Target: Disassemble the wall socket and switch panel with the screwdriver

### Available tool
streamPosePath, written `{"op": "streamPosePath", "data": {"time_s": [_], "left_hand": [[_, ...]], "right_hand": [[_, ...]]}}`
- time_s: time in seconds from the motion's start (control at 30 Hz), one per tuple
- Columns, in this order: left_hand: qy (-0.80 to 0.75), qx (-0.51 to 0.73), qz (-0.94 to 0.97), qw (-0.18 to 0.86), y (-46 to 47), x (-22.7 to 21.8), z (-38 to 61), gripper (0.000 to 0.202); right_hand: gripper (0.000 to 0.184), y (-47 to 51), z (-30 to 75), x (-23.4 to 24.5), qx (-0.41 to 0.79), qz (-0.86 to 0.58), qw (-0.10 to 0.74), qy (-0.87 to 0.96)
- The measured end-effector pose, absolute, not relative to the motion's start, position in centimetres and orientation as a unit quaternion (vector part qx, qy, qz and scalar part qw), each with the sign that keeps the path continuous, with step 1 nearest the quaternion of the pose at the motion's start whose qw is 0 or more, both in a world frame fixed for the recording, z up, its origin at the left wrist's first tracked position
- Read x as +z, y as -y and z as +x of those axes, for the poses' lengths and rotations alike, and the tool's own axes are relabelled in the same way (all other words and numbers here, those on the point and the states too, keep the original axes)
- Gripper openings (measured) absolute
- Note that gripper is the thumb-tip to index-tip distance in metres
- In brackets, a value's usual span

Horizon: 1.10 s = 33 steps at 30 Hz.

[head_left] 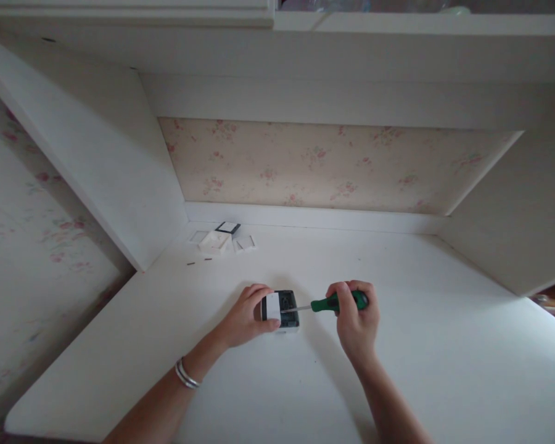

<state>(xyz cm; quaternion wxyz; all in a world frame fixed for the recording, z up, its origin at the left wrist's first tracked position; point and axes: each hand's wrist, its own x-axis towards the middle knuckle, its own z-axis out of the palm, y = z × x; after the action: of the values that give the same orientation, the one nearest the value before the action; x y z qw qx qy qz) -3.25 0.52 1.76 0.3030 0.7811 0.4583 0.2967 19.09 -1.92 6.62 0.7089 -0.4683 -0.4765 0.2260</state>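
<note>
One box (287, 319) stands on the bench (425, 351), a white panel (272, 306) over its left half, its dark inside showing on the right. The left hand (253, 313) clasps the box from its left side, thumb at the near edge and fingers bent over the far edge; its forearm slants in from the near left and wears a silvery bracelet (186, 374). The right hand (358, 316), to the right of the box, is wrapped around the green handle of one screwdriver (322, 304), whose shaft points leftward to the box.

The screwdriver's tip is hard to make out against the dark inside; I cannot tell whether it touches the panel. The left hand covers part of the box's left side, the right hand's fingers hide part of the handle, and both forearms are cut off by the view's lower edge.

Beyond the box and to its left lie one white tray (214, 242), one dark-edged plate (228, 227), two pale frames (244, 245) and two thin dark pieces (208, 259), too small to identify.
</note>
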Motion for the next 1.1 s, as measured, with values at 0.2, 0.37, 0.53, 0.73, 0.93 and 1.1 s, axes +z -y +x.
{"op": "streamPosePath", "data": {"time_s": [0.2,0.37,0.53,0.73,0.93,1.1], "left_hand": [[-0.458,0.293,0.777,0.317,-0.4,2.2,-3.3,0.06],[-0.454,0.301,0.782,0.303,-0.4,2.1,-3.3,0.059],[-0.454,0.297,0.785,0.298,-0.4,2.1,-3.3,0.057],[-0.449,0.302,0.786,0.3,-0.6,1.8,-3.4,0.058],[-0.445,0.307,0.787,0.298,-0.6,1.6,-3.5,0.057],[-0.447,0.307,0.785,0.3,-0.6,1.4,-3.6,0.057]], "right_hand": [[0.025,0.9,19.2,6.4,0.304,-0.495,0.712,0.396],[0.026,0.7,19.2,6.1,0.32,-0.489,0.732,0.351],[0.027,0.6,19.2,5.4,0.33,-0.488,0.741,0.323],[0.029,0.3,19.4,4.6,0.33,-0.497,0.747,0.293],[0.03,-0.3,19.7,3.7,0.335,-0.502,0.748,0.276],[0.03,-0.7,20.1,3.2,0.337,-0.509,0.741,0.28]]}}
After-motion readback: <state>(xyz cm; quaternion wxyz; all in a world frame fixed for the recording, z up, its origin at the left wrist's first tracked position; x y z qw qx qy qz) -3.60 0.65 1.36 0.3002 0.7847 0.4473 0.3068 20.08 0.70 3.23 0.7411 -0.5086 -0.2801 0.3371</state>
